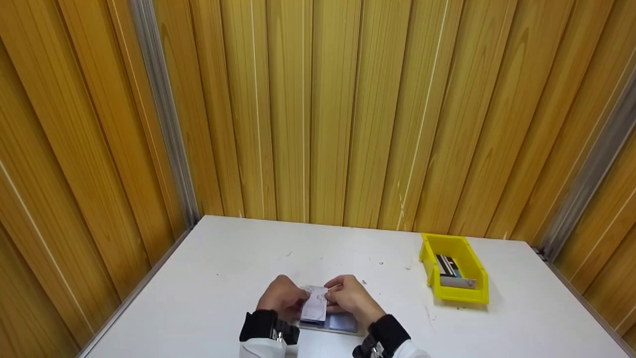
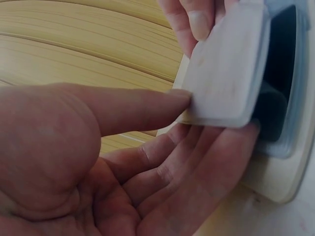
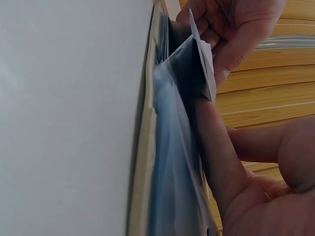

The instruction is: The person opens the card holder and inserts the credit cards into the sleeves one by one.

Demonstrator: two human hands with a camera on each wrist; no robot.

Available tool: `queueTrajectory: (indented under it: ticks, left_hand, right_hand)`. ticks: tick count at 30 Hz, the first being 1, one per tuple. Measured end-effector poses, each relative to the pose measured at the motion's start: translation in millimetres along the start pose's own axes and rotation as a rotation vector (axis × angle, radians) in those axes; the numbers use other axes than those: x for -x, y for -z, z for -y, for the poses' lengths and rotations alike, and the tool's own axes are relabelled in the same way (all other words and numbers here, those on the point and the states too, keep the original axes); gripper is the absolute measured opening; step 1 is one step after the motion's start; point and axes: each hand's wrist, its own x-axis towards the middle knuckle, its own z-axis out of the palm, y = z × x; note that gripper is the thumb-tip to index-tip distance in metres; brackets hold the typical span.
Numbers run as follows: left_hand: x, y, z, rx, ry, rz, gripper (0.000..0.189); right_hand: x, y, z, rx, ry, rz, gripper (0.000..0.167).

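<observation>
An open card holder [image 1: 343,323] with clear plastic sleeves and a pale cover lies flat on the white table. Over its left half a white card [image 1: 314,306] with faint printing stands lifted at a slant. My left hand [image 1: 283,297] pinches the card's left side, thumb on its face and fingers beneath, as the left wrist view shows. On the opposite edge, my right hand [image 1: 351,298] grips it between thumb and fingers. In the right wrist view an index finger [image 3: 216,142] reaches behind the card, beside the bluish sleeves [image 3: 172,162].
A yellow bin [image 1: 459,297] stands on the table [image 1: 238,248] at the right, holding a black-and-white striped card or box [image 1: 448,267]. Wood-patterned panels [image 1: 328,109] wall in the back and sides. Black straps [image 1: 390,332] circle both wrists.
</observation>
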Motion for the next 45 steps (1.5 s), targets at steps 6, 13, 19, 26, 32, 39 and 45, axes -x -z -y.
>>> queueTrajectory:
  ticks: [6, 13, 19, 26, 32, 39, 45]
  left_hand:
    - [-0.1, 0.1, -0.1, -0.039, -0.008, -0.014, 0.017]
    - [4.1, 0.6, -2.4, 0.059, 0.034, 0.030, 0.015]
    - [6.0, 1.7, -3.0, 0.107, 0.038, 0.040, 0.014]
    - [7.9, 4.2, -0.7, 0.128, 0.045, 0.039, 0.011]
    - [9.9, 7.4, -2.2, 0.151, 0.065, 0.044, 0.013]
    - [10.4, 12.6, -2.2, 0.144, 0.072, 0.033, 0.016]
    - [9.9, 15.8, -3.8, 0.077, 0.028, -0.023, 0.019]
  right_hand:
    - [-0.3, 2.0, -1.8, 0.021, 0.004, -0.009, 0.031]
    - [-0.3, 2.8, -1.9, 0.037, 0.021, -0.008, 0.029]
    - [0.5, 3.3, 0.9, 0.038, 0.021, -0.008, 0.027]
    - [2.9, 5.2, 4.7, 0.087, 0.034, -0.021, 0.026]
    - [6.5, 7.9, 10.1, 0.128, 0.042, -0.013, 0.027]
    - [10.4, 12.0, 16.2, 0.178, 0.045, 0.015, 0.026]
    - [13.4, 18.8, 22.7, 0.180, 0.070, 0.029, 0.026]
